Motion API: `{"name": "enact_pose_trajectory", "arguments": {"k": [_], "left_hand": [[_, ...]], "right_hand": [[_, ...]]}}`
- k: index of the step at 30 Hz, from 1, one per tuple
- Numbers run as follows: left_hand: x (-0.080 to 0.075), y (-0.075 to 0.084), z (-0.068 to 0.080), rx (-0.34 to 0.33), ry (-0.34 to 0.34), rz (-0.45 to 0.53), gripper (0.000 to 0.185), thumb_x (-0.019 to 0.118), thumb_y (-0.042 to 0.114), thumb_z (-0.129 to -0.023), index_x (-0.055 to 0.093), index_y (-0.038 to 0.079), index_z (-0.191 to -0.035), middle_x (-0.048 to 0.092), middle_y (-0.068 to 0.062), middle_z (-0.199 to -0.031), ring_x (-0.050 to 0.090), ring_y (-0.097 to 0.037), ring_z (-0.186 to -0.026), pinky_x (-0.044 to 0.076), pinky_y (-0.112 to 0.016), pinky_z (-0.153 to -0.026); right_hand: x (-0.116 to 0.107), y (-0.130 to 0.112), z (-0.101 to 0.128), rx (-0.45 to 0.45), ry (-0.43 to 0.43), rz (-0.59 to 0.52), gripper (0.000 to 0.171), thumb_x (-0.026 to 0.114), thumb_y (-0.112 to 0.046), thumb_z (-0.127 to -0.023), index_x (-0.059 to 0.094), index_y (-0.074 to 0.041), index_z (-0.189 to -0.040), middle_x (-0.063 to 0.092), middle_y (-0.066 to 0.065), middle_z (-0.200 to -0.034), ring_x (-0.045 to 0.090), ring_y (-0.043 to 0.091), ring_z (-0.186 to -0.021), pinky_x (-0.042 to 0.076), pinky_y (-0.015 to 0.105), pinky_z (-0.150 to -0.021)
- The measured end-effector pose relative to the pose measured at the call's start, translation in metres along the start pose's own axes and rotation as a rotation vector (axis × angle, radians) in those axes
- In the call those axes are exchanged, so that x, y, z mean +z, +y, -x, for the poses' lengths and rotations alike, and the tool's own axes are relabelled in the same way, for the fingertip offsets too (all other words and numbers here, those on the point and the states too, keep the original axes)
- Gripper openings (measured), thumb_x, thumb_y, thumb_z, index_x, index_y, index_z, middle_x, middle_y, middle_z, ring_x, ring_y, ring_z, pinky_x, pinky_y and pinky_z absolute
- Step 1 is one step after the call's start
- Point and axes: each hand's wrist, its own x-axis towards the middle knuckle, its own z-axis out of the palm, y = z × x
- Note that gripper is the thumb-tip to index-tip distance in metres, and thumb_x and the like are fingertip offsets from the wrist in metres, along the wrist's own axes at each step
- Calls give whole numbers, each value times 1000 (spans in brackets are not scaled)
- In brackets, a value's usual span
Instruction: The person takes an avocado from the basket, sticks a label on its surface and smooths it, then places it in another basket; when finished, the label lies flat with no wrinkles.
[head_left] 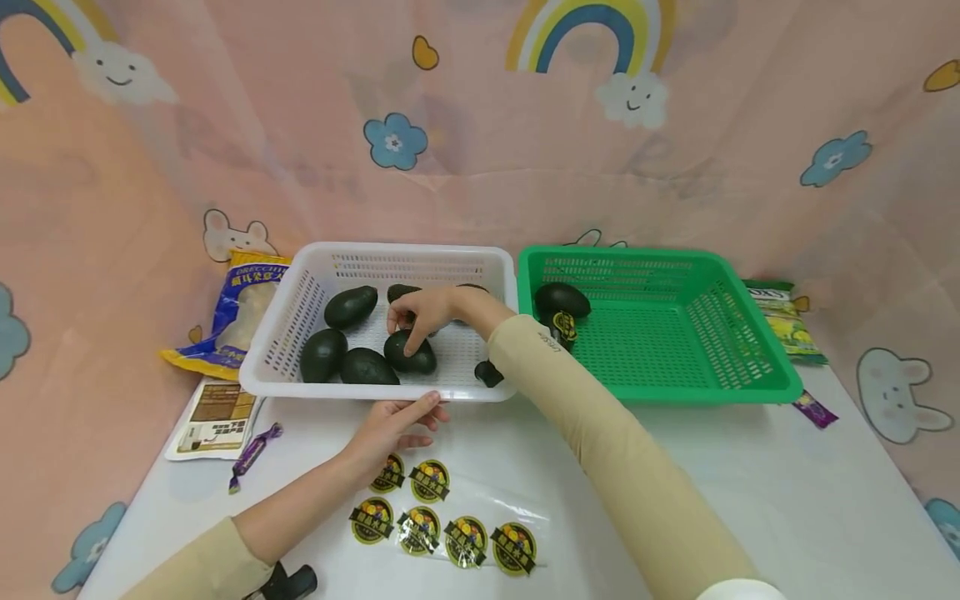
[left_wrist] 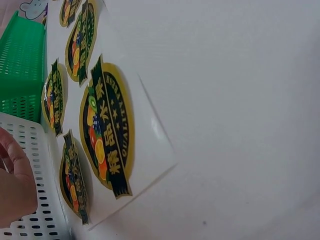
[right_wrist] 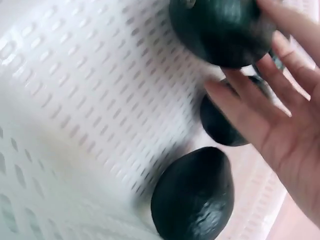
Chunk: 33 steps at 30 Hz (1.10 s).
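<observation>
Head view shows a white table (head_left: 750,467) backed by a pink cartoon curtain (head_left: 487,125). On it stand a white slotted basket (head_left: 300,300) and, just beside it, a green basket (head_left: 675,333) holding one avocado (head_left: 561,298) with a sticker. The white basket holds several dark avocados. The right hand (head_left: 427,312) reaches into it, fingers spread and laid over the top of one avocado (head_left: 411,354) near the front wall; the right wrist view shows the fingers extended against the fruit, not wrapped round it. The left hand (head_left: 393,425) rests at the white basket's front rim, fingers relaxed and touching the edge. Just below it lies a clear sheet of round fruit stickers (head_left: 442,521). Snack packets (head_left: 240,308) lie left of the white basket.
</observation>
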Motion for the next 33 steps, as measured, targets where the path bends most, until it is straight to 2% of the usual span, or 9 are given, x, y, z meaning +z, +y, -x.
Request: {"name": "enact_pose_trajectory", "arguments": {"k": [5,10,16,19,22,27,29,33], "left_hand": [[1,1,1,-4,-11,-6,44,61,33,-98,66,-7,-112,71,2,-88,61,-12,-84,56,-30,-76],[3,2,1,-4,-15,-6,42,61,33,-97,67,-7,-111,71,2,-88,61,-12,-84,56,-30,-76],[5,2,1,-14,-13,-12,44,62,33,-97,66,-8,-112,71,1,-89,62,-13,-84,56,-31,-77],[6,1,0,-19,-21,-16,47,62,35,-97,65,-9,-113,71,1,-90,62,-13,-86,56,-32,-78],[5,0,-1,-20,-29,-20,49,62,36,-96,65,-9,-115,71,1,-92,62,-15,-87,56,-32,-79],[1,1,-2,-7,-26,-29,45,62,34,-97,66,-7,-112,72,-1,-93,61,-17,-90,55,-33,-80],[0,1,-2,-3,-19,-30,44,62,34,-97,66,-7,-111,72,-1,-94,61,-19,-91,55,-33,-81],[-2,2,-2,-7,-3,-30,45,63,35,-96,66,-7,-112,71,-2,-95,61,-20,-93,55,-32,-81]], "right_hand": [[5,10,4,50,-46,-94,49,82,-16,-80,53,-15,-119,49,3,-122,51,16,-104,52,28,-80],[5,19,9,87,-128,-100,56,84,-14,-77,52,-17,-123,46,1,-132,47,15,-116,49,24,-88],[5,17,19,145,-209,-167,58,84,-12,-77,52,-19,-124,44,1,-135,52,18,-116,53,33,-86],[-3,12,28,115,-216,-183,58,83,-14,-77,52,-19,-126,45,2,-135,52,20,-117,54,36,-86],[-19,1,48,23,-186,-172,59,80,-18,-80,51,-21,-132,45,0,-136,51,21,-117,53,40,-86],[-40,-12,106,-195,-108,-97,59,73,-24,-86,50,-21,-139,46,-4,-140,43,17,-125,40,38,-101],[-37,-11,132,-246,-67,-75,57,72,-25,-87,50,-20,-140,46,-5,-141,40,15,-129,34,37,-107],[-6,1,182,-240,-6,-115,57,72,-22,-88,49,-18,-140,48,-4,-140,44,18,-126,43,39,-101]]}}
